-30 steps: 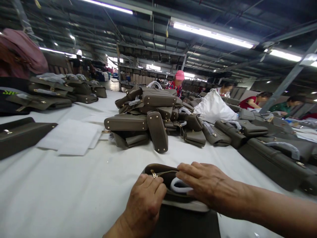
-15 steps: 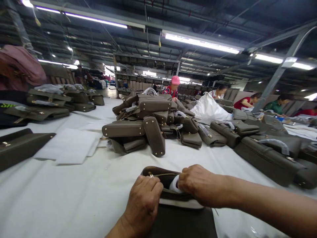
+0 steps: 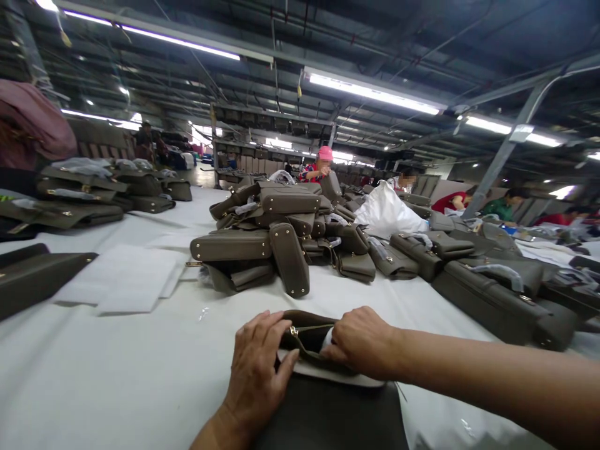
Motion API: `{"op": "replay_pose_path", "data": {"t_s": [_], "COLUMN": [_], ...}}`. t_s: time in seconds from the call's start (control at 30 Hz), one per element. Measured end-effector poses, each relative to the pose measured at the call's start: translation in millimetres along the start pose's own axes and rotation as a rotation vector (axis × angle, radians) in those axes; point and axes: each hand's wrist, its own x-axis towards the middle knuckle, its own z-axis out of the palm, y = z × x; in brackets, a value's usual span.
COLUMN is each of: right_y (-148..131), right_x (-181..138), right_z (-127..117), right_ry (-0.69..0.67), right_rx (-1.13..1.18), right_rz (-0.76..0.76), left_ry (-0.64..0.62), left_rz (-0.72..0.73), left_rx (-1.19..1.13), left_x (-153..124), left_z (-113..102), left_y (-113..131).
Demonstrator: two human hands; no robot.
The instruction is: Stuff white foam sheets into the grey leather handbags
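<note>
In front of me stands a dark olive handbag (image 3: 347, 409) with its zipped mouth open and a pale strip along the front rim. My left hand (image 3: 262, 356) grips the left end of the mouth, fingers over the rim beside the gold zip pull (image 3: 293, 330) and thumb at the front edge. My right hand (image 3: 360, 340) is closed at the right side of the opening, its fingertips partly inside. They hold a white wrapping piece (image 3: 327, 339), mostly hidden by the hand and the bag.
A heap of similar handbags (image 3: 290, 200) lies ahead, with more handbags (image 3: 497, 306) at right and left. White foam sheets (image 3: 122, 278) rest on the white-covered table (image 3: 140, 369) at left. Behind the heap is a person in a pink cap (image 3: 324, 154); others work at far right.
My left hand has loosened from a tight curl, its fingers now longer along the left rim. The right hand has shifted slightly left and deeper, and less of the white piece shows.
</note>
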Motion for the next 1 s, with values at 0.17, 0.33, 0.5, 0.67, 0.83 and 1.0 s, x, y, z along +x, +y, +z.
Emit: {"op": "replay_pose_path", "data": {"t_s": [0.17,0.33,0.5,0.67,0.83,1.0], "right_y": [-8.4,-8.7,-6.4,-1.0,1.3,5.7], "right_x": [11.9,11.9,2.3,0.8,7.8,13.8], "right_z": [19.2,34.5,40.7,33.8,35.1,40.9], "right_ry": [0.057,0.071,-0.004,-0.166,-0.128,-0.221], "right_rx": [-0.077,-0.031,0.319,0.443,0.306,0.224], "right_rz": [-0.100,-0.317,-0.027,0.185,0.202,-0.110], "left_ry": [-0.232,-0.173,-0.152,-0.134,-0.128,-0.166], "left_rz": [-0.591,-0.643,-0.722,-0.755,-0.750,-0.762], "left_rx": [-0.578,-0.864,-0.940,-0.893,-0.898,-0.947], "left_x": [-1.8,0.3,-0.8,-1.5,0.2,3.3], "left_z": [10.3,9.6,6.7,17.0,27.1,25.3], "left_y": [-16.5,-13.3,-3.0,16.4,27.2,25.7]}}
